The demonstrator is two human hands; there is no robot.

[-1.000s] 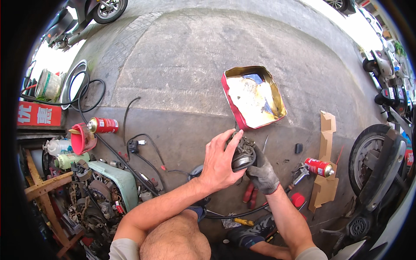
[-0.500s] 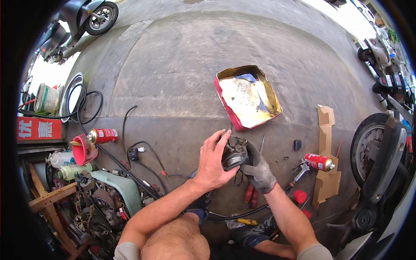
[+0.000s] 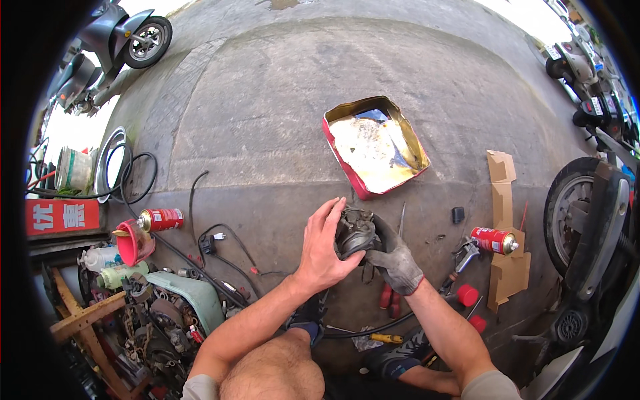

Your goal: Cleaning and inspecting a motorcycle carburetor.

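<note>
In the middle of the view I hold a dark, greasy metal part that looks like a carburetor, with a rounded body and small fittings on top. My bare left hand cups its left side, fingers pointing up and thumb along the lower edge. Wearing a grey, dirt-stained glove, my right hand grips the other side. The right fingertips are partly hidden behind the part. Just beyond the hands stands an open red tin with a bright, dirty interior and some dark liquid.
A screwdriver and red-handled pliers lie near my right hand. Further right are a spray can, an air blow gun, unfolded cardboard and a wheel. Leftward lie a black cable, another spray can and a parts-filled bin.
The carburetor has turned slightly between my hands, showing more of its rounded side. Both hands keep their hold. The whole view has shifted a little.
</note>
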